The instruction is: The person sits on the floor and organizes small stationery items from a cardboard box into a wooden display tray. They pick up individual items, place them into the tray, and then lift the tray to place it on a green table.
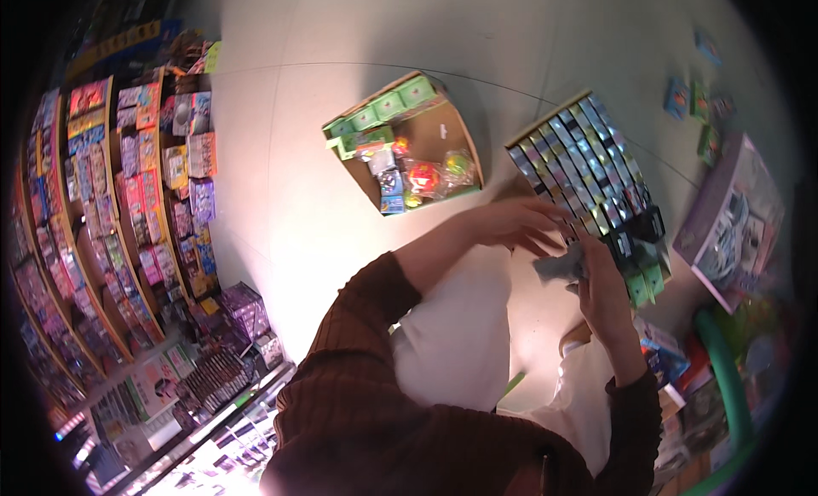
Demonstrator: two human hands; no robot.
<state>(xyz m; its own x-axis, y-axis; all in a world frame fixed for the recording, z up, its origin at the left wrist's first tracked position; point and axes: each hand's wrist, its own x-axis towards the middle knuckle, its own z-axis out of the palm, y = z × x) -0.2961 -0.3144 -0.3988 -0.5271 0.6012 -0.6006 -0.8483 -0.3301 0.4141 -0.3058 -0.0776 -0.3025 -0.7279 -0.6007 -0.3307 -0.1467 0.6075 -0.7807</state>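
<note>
My right hand [602,285] grips a crumpled grey cloth [559,267] in front of my knees. My left hand [521,224] reaches across from the left with its fingers apart, close to the cloth. Its fingertips are near the edge of a carton [549,120] filled with rows of small shiny boxes [575,154]; whether they touch is hard to tell. At the carton's near end lie black boxes [629,237] and green boxes [644,284].
An open cardboard carton [441,135] on the floor holds green boxes [383,106] and bagged toys [423,178]. Shelves of packaged goods [137,195] stand left. Right are a large purple box [735,224], small loose boxes [700,103] and a curved green tube [725,374].
</note>
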